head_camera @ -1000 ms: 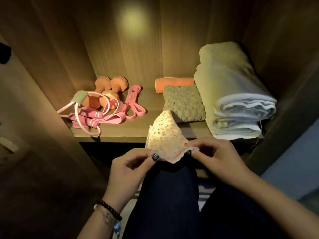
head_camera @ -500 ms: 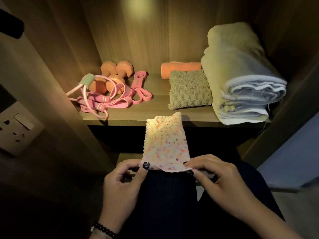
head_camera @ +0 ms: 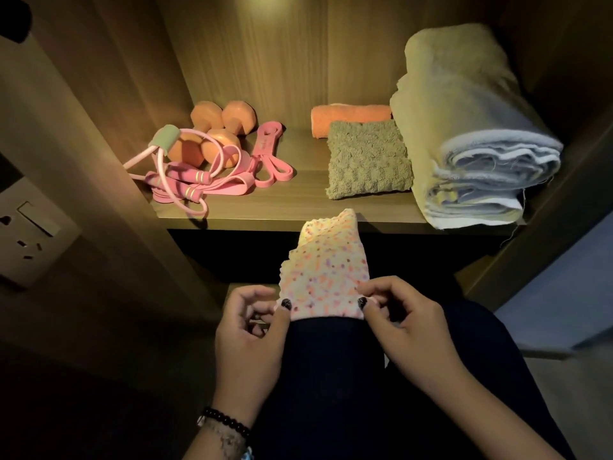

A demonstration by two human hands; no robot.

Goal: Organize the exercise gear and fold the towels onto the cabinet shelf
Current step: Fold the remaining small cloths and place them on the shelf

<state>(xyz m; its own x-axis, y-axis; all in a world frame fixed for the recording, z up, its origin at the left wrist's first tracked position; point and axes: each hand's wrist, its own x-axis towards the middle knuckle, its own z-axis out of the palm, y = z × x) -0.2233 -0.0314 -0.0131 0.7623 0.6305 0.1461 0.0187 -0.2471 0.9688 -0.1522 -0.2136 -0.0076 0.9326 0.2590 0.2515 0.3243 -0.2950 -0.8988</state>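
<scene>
A small speckled pink-and-cream cloth (head_camera: 326, 270) stands up over my knee, just below the cabinet shelf (head_camera: 298, 207). My left hand (head_camera: 252, 333) pinches its near left corner and my right hand (head_camera: 401, 323) pinches its near right corner. On the shelf lie orange dumbbells (head_camera: 215, 131), a pink skipping rope (head_camera: 179, 175) and pink resistance bands (head_camera: 265, 161) at the left. A folded green towel (head_camera: 366, 159), a rolled orange towel (head_camera: 348, 116) and a big folded pale towel stack (head_camera: 464, 134) sit at the right.
Wooden cabinet walls close in on both sides of the shelf. A wall socket plate (head_camera: 30, 230) is at the far left. A dark opening lies under the shelf, above my dark-trousered knee (head_camera: 331, 376).
The view has shifted so the shelf sits higher in frame. The cloth, first a folded triangle, now stands as a taller strip, its top corner drooping; both hands keep their pinch.
</scene>
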